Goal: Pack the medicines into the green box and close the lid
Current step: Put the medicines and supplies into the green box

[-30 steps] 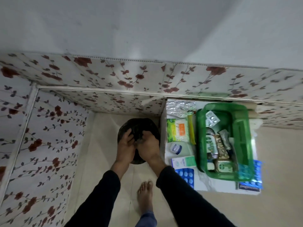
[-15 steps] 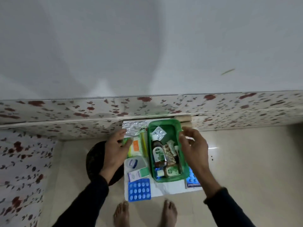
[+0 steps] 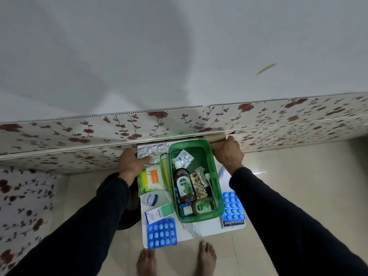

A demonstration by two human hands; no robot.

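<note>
The open green box [image 3: 199,219] stands on a white board [image 3: 191,231] on the floor. Inside it lie a large Dettol bottle [image 3: 184,184], a smaller Dettol bottle [image 3: 202,207], a silver blister strip [image 3: 184,158] and a brown strip [image 3: 198,183]. My left hand [image 3: 132,163] is at the board's back left corner, fingers closed on a silver foil strip [image 3: 154,150]. My right hand [image 3: 229,154] sits behind the box's back right corner, fingers curled next to a tan roll [image 3: 216,138]; its grip is hidden.
Left of the box lie a cotton swab pack [image 3: 150,179], a yellow tube [image 3: 165,176], a round white jar [image 3: 152,199], a white-green carton [image 3: 159,213] and a blue blister pack [image 3: 161,233]. To its right are another blue blister pack [image 3: 232,206] and a Hansaplast box [image 3: 234,223]. A black bag [image 3: 129,216] is beside the board.
Both hands left the black bag and moved to the board. The left now grips the foil strip; the right has gone past the box to the tan roll.
</note>
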